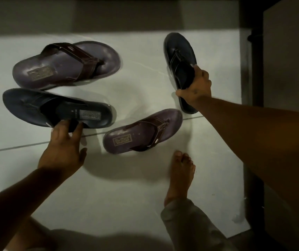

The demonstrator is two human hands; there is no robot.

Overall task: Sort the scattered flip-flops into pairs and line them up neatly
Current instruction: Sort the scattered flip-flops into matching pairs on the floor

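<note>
Four flip-flops lie scattered on a white tiled floor. A purple-brown flip-flop (65, 65) sits at upper left, toe pointing right. Its match, a smaller-looking purple-brown flip-flop (141, 132), lies in the middle. Below the upper-left one lies a dark navy flip-flop (54, 108), toe to the left; my left hand (64, 147) grips its near edge with fingers over the side. At the right a second dark navy flip-flop (179, 64) points away from me, and my right hand (195, 87) is closed around its heel half.
My bare right foot (180, 175) stands on the floor just below the middle flip-flop, with a trouser leg (190, 225) behind it. A dark door frame or cabinet (253, 69) runs along the right edge. A shadowed wall base crosses the top.
</note>
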